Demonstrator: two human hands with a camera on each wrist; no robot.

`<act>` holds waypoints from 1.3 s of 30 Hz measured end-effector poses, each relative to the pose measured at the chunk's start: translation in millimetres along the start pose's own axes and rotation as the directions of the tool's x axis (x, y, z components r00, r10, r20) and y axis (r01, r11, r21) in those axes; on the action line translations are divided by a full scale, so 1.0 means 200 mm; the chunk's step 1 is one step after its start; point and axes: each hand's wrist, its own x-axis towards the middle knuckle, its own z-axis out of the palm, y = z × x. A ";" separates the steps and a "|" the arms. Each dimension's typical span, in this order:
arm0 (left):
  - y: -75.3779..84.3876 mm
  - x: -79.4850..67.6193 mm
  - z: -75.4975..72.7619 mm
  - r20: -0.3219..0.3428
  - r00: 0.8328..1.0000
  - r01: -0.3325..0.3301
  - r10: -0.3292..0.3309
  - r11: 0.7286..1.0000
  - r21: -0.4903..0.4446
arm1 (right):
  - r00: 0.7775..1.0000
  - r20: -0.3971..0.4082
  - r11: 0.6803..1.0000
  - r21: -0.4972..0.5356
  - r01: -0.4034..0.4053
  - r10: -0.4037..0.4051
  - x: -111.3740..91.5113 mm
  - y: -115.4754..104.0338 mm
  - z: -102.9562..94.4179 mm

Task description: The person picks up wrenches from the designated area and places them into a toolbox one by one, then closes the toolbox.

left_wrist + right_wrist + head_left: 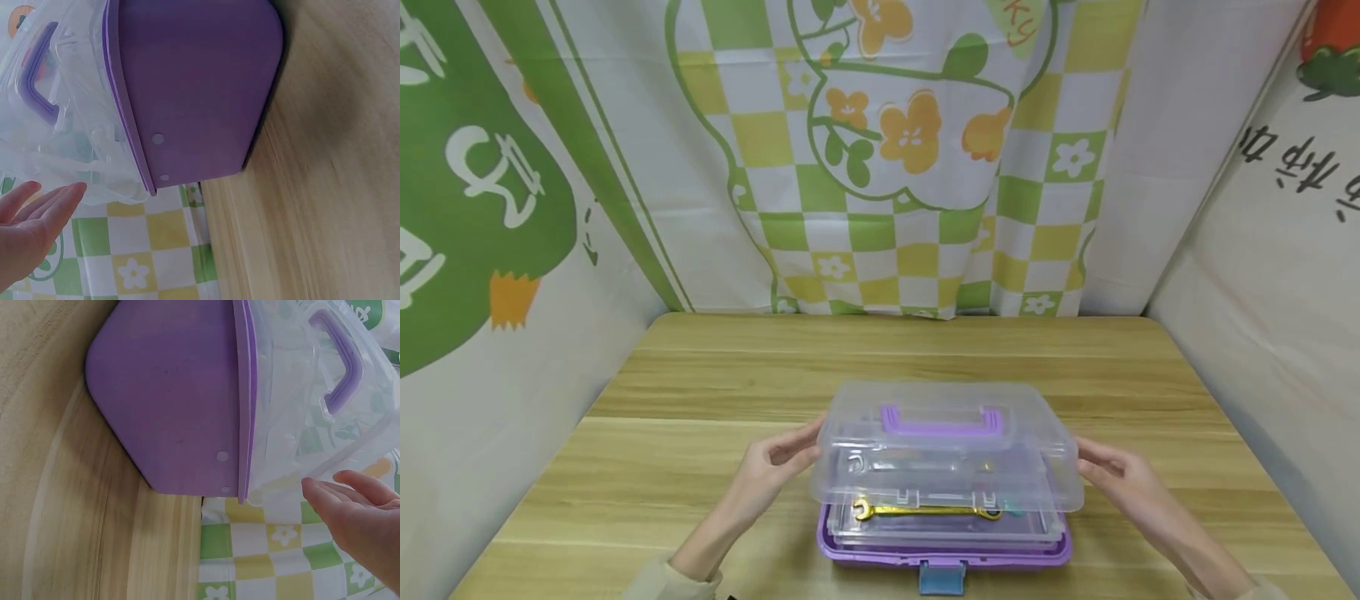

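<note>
A purple toolbox (831, 554) stands on the table with its clear lid (850, 408) tilted part way up at the front. On the lid is a purple handle (942, 427). Under the lid's front edge, a gold combination wrench (925, 510) lies on a clear inner tray (940, 537). My left hand (767, 467) touches the lid's left side with fairly straight fingers. Against its right side rest the fingers of my right hand (1123, 479). Both wrist views show the purple end walls and extended fingers beside the lid. A blue latch (942, 577) hangs down in front.
The wood-grain table (715, 375) extends behind and to both sides of the box. A checked, flower-printed cloth (910, 250) hangs along its back edge. White printed cloths stand at the left and right.
</note>
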 end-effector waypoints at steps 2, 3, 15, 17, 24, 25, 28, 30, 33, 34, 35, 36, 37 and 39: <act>0.00 -0.01 0.00 0.024 1.000 -0.004 0.004 1.000 -0.002 | 1.000 0.015 1.000 0.017 0.020 -0.020 -0.01 0.01 0.00; 0.00 -0.02 0.00 0.032 0.999 -0.001 0.001 1.000 -0.006 | 0.999 0.024 0.999 0.026 0.028 -0.029 -0.02 0.02 0.00; -0.06 -0.10 -0.01 0.145 0.985 -0.087 0.095 0.995 -0.057 | 0.990 0.139 0.991 0.127 -0.039 0.021 -0.08 0.04 0.01; -0.07 -0.11 -0.01 0.153 0.983 -0.092 0.100 0.994 -0.054 | 0.988 0.151 0.986 0.169 0.004 -0.029 -0.09 0.06 0.01; -0.10 -0.13 0.00 0.168 0.983 -0.072 0.080 0.996 -0.055 | 0.963 0.193 0.947 0.294 0.126 -0.188 -0.10 0.11 0.02; -0.11 -0.13 0.00 0.171 0.982 -0.070 0.079 0.996 -0.056 | 0.959 0.194 0.941 0.306 0.142 -0.207 -0.11 0.12 0.02; -0.12 -0.14 0.01 0.182 0.979 -0.080 0.091 0.994 -0.070 | 0.947 0.209 0.923 0.350 0.159 -0.243 -0.11 0.15 0.03; -0.13 -0.15 0.01 0.195 0.976 -0.079 0.093 0.994 -0.077 | 0.938 0.210 0.910 0.372 0.184 -0.276 -0.12 0.16 0.04; -0.14 -0.17 0.02 0.195 0.977 -0.073 0.084 0.995 -0.063 | 0.926 0.214 0.894 0.398 0.208 -0.311 -0.12 0.18 0.05; -0.14 -0.18 0.02 0.192 0.979 -0.063 0.073 0.996 -0.057 | 0.920 0.214 0.886 0.407 0.221 -0.328 -0.12 0.19 0.05; -0.14 -0.18 0.02 0.190 0.980 -0.059 0.067 0.997 -0.050 | 0.913 0.216 0.876 0.422 0.233 -0.346 -0.12 0.19 0.06; -0.14 -0.19 0.03 0.186 0.980 -0.057 0.064 0.997 -0.045 | 0.905 0.221 0.865 0.441 0.239 -0.363 -0.12 0.19 0.06; -0.14 -0.19 0.03 0.182 0.981 -0.056 0.063 0.997 -0.046 | 0.900 0.227 0.857 0.456 0.240 -0.373 -0.12 0.19 0.06; -0.13 -0.20 0.05 0.172 0.983 -0.059 0.069 0.997 -0.059 | 0.896 0.237 0.847 0.481 0.228 -0.376 -0.12 0.19 0.06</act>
